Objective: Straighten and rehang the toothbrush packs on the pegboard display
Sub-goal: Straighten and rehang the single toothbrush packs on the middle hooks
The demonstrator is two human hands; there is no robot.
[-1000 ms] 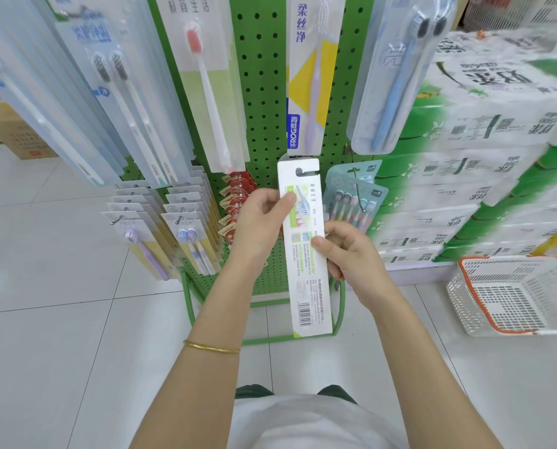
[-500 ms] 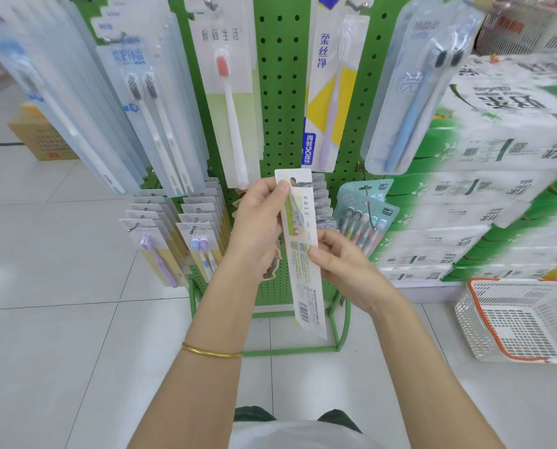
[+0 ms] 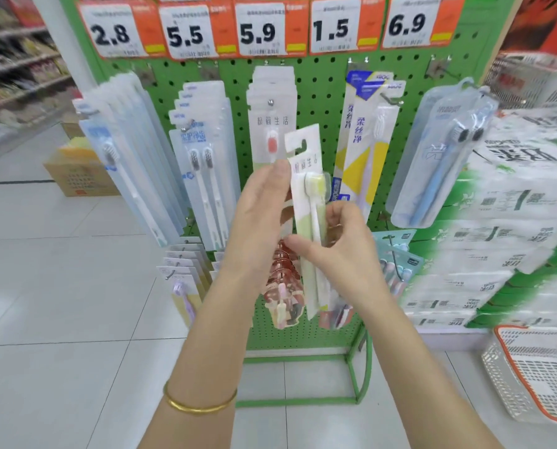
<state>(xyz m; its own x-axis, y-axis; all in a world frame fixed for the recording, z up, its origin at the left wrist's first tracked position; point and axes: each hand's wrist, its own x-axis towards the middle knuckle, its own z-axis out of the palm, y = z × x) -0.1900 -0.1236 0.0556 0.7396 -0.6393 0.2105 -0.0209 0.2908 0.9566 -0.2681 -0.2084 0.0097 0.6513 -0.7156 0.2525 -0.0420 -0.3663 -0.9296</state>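
Head view: at the centre of the frame both hands hold one toothbrush pack (image 3: pixel 305 218) nearly upright in front of the green pegboard (image 3: pixel 317 102), with its top leaning slightly to the left. The left hand (image 3: pixel 257 222) grips the pack's upper left edge, thumb on the front face just below the hang tab; its other fingers are hidden behind the card. The right hand (image 3: pixel 343 254) pinches the pack lower down, thumb across the front and curled fingers at the right edge. The pack's face (white card, pale green panel, a yellow-headed brush under a clear blister) is turned toward the camera. Its hang tab overlaps the lower part of a hanging row of matching packs (image 3: pixel 270 102) in the upper middle.

Other packs hang to left and right, and smaller ones hang on a lower row. Price tags (image 3: pixel 257 30) run along the top of the frame. A gold bracelet (image 3: pixel 199 406) circles the left wrist. At the lower right a white basket (image 3: pixel 536 374) with an orange rim sits on the tiled floor.
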